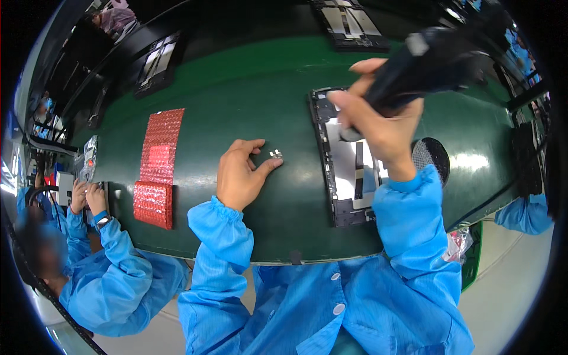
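Smooth green table [284, 219] | flat, silver-plated panel [344, 174] lying right, long axis running near-far | your right hand [383, 129] is gripping a black tool [408, 74] | your left hand [239, 174] is framing metal bits [276, 154], pinch unclear

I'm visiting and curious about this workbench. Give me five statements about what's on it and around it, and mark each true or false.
1. The left hand is beside a small metallic part. True.
2. The right hand is empty. False: it grips a dark handheld tool.
3. The red bubble wrap lies right of the dark-framed panel. False: it lies to the panel's left.
4. The person's sleeves are blue. True.
5. The tabletop is white. False: it is green.
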Available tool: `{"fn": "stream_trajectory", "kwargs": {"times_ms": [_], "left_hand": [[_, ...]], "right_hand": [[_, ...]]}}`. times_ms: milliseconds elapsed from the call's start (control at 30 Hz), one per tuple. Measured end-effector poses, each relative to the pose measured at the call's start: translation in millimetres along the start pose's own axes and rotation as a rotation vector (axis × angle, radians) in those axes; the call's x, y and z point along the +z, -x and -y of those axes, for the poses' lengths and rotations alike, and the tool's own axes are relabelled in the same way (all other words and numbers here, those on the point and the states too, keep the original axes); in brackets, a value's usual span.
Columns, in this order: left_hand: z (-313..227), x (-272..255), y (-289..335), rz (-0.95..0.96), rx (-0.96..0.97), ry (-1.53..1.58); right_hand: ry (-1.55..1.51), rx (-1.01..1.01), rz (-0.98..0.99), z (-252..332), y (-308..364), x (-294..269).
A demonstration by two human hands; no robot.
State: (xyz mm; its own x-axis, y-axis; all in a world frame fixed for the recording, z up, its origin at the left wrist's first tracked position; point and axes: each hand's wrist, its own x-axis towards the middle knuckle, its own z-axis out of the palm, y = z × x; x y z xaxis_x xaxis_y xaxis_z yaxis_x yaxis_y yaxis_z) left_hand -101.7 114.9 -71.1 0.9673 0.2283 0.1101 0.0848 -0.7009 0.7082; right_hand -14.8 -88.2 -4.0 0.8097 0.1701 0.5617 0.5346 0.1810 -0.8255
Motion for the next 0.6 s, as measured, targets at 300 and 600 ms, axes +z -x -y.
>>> {"fn": "stream_trajectory", "kwargs": {"times_ms": [300,600], "left_hand": [[16,4,-18,0.355,-0.097,0.3],[2,2,-27,0.479,-0.211,0.211]], "right_hand": [[-0.064,-0.028,-0.236,24,44,-131],[0.057,0.053,-0.393,10,66,-158]]}}
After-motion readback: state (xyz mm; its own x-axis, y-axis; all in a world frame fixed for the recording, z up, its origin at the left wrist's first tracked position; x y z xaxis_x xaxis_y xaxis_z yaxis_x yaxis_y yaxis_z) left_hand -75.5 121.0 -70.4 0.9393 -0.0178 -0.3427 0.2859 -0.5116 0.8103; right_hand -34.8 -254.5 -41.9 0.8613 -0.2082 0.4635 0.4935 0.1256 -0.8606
